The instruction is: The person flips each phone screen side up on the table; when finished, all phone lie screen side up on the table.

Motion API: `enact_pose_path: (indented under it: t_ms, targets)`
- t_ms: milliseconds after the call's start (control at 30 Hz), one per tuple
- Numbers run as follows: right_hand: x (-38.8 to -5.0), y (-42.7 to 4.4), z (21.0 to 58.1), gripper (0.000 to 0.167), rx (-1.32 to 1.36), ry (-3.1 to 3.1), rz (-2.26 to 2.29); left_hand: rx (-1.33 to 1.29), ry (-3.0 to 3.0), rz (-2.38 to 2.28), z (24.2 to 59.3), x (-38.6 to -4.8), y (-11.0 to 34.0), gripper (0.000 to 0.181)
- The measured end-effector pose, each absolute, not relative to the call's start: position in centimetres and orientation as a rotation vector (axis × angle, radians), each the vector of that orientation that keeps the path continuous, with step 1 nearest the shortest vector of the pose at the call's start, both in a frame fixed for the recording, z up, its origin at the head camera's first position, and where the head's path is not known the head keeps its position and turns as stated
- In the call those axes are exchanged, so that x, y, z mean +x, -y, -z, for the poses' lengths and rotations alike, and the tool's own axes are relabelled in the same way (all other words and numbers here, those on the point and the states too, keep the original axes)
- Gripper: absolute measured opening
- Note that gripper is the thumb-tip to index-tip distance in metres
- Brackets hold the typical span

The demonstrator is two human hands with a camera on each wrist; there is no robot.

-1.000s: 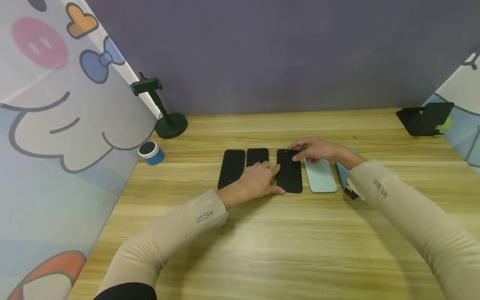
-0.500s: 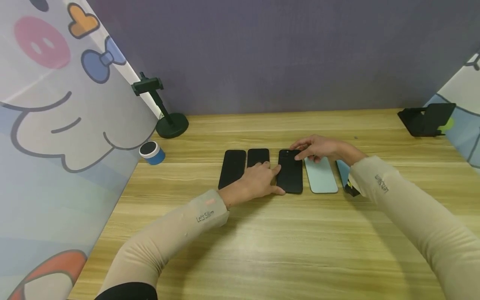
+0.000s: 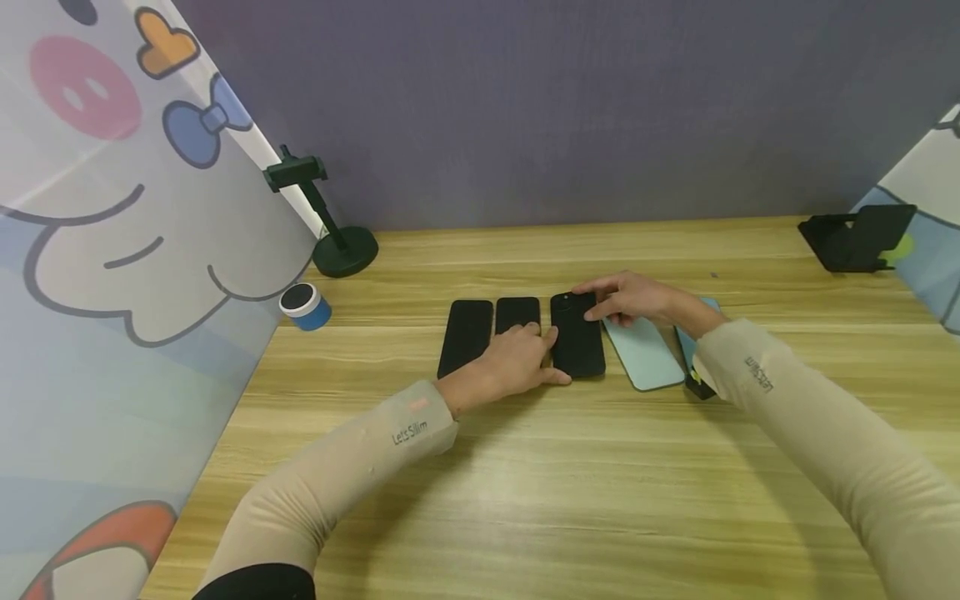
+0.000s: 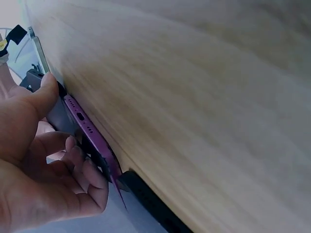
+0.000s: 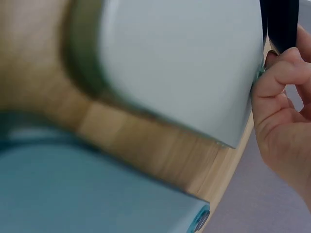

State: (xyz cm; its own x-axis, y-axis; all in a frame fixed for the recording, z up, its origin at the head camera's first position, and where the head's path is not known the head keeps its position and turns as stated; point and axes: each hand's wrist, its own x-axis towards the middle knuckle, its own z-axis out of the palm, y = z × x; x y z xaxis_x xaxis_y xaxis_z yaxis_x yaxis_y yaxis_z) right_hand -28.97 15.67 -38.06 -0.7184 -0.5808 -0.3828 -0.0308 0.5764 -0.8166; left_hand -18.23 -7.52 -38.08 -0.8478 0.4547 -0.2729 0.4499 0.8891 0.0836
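Several smartphones lie in a row on the wooden table. My left hand (image 3: 517, 362) reaches over the second phone (image 3: 517, 311) and holds the left edge and near corner of a black smartphone (image 3: 576, 346) with index finger and thumb. At that phone's far right side, my right hand (image 3: 630, 298) pinches it between thumb and index finger. A pale mint phone (image 3: 647, 360) lies askew beneath the right hand. Partly under the right sleeve is a blue phone (image 3: 688, 348). In the left wrist view, curled fingers lie over a purple-edged phone (image 4: 90, 128).
Another black phone (image 3: 467, 337) lies at the row's left end. A dark green stand (image 3: 343, 252) and a blue-and-white jar (image 3: 305, 307) stand at the left. A black folding stand (image 3: 858, 239) is at the far right, before a grey partition (image 3: 562, 117).
The black phone has shifted slightly away from me and tilted, its far end leftward. The pale mint phone has turned, its near end swinging right. Both hands stay at the black phone.
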Motion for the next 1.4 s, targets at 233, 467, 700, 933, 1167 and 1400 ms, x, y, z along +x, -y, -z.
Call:
enact_pose_path:
  t_ms: [233,467,700,933,1167,1400]
  targets:
    - [-28.4,-16.2,37.8,0.067,-0.459,-2.174,1.146,0.677,-2.742,-0.034,37.9,-18.5,7.4,0.088]
    - [-28.0,-16.2,37.1,0.067,-0.444,-2.179,1.154,0.691,-2.717,-0.050,37.7,-18.5,7.7,0.089]
    - [-27.7,-15.9,36.4,0.067,-0.415,-2.217,1.095,0.712,-2.724,-0.088,37.5,-18.3,7.6,0.088]
    - [-27.3,-15.6,35.9,0.065,-0.396,-2.240,1.059,0.767,-2.719,-0.296,37.4,-17.5,6.6,0.087]
    - [-27.2,-15.2,35.4,0.066,-0.380,-2.237,1.054,0.757,-2.750,-0.410,37.5,-16.9,5.4,0.085]
    - [-27.4,-15.1,35.2,0.067,-0.353,-2.240,1.050,0.755,-2.768,-0.492,37.6,-16.3,5.1,0.080]
